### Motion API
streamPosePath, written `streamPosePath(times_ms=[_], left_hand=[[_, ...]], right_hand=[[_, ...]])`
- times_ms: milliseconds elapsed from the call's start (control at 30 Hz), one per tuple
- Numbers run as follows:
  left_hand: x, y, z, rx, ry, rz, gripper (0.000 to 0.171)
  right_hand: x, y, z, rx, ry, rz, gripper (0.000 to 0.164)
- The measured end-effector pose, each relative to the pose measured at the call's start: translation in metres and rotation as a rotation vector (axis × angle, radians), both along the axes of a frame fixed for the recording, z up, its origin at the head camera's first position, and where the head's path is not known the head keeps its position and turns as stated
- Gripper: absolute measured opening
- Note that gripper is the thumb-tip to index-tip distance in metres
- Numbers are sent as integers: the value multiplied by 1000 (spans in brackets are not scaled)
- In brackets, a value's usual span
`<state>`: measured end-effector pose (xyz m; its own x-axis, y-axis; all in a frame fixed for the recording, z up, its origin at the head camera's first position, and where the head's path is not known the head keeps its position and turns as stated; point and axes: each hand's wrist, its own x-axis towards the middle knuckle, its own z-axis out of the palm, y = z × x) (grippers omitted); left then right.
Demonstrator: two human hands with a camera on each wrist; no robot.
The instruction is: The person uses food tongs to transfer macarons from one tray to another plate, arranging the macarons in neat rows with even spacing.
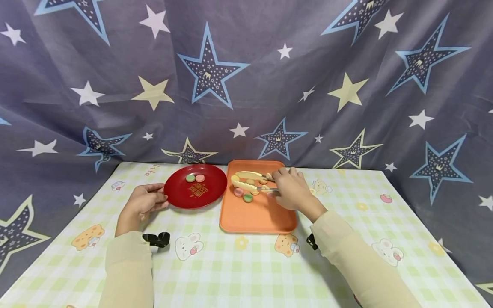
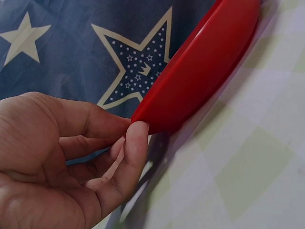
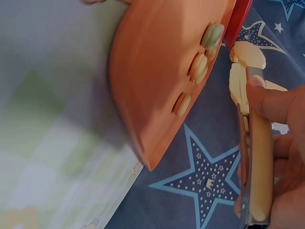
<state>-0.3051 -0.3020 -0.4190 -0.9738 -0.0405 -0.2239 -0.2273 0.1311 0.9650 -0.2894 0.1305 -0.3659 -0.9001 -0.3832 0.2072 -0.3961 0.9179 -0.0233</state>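
My left hand (image 1: pixel 146 200) pinches the left rim of a red plate (image 1: pixel 179 194) between thumb and fingers, as the left wrist view shows close up. A green macaron (image 1: pixel 190 178) and a pink macaron (image 1: pixel 200 178) lie side by side on the plate. My right hand (image 1: pixel 290 188) grips a pair of tongs (image 1: pixel 251 175) with pale yellow tips, held above an orange tray (image 1: pixel 258 220). A yellow macaron (image 1: pixel 235 178) is at the tips; whether they squeeze it I cannot tell. On the tray, a pink macaron (image 1: pixel 238 192), a green macaron (image 1: pixel 248 198) and several yellowish ones lie under the tongs.
A checked tablecloth (image 1: pixel 215 273) with cartoon prints covers the table. Behind it hangs a dark curtain (image 1: pixel 246 85) with stars, close to the far edges of plate and tray. The plate's right rim is beside the tray's left edge.
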Motion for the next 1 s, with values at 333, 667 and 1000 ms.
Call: streamPosePath(times_ms=[333,667,1000], left_hand=[[0,0,1,-7,-4,-4,64],[-1,1,0,-8,-6,-2,63],[-2,1,-1,-3,-8,0,65]], right_hand=[[-6,-25,1,22,-4,11,40],[-9,-46,5,74,-16,14,46],[-13,-62,5,133,-9,12,47]])
